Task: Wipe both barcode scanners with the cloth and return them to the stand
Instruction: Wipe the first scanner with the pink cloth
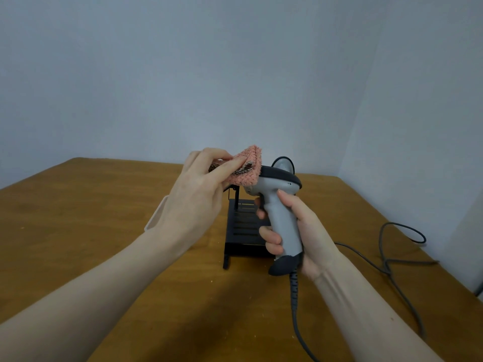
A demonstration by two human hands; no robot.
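My right hand (295, 231) grips the grey handle of a barcode scanner (281, 202), held upright above the table with its dark head pointing left. My left hand (201, 189) pinches a folded pink cloth (248, 169) and presses it against the front of the scanner's head. Behind both hands stands the black stand (243, 231), partly hidden. A second grey scanner (283, 163) shows only its top behind the held one; where it rests is hidden.
The wooden table (104, 231) runs to a back edge near a plain wall corner. The held scanner's grey cable (295, 309) drops toward the front edge. Another cable (392, 257) loops across the table's right side.
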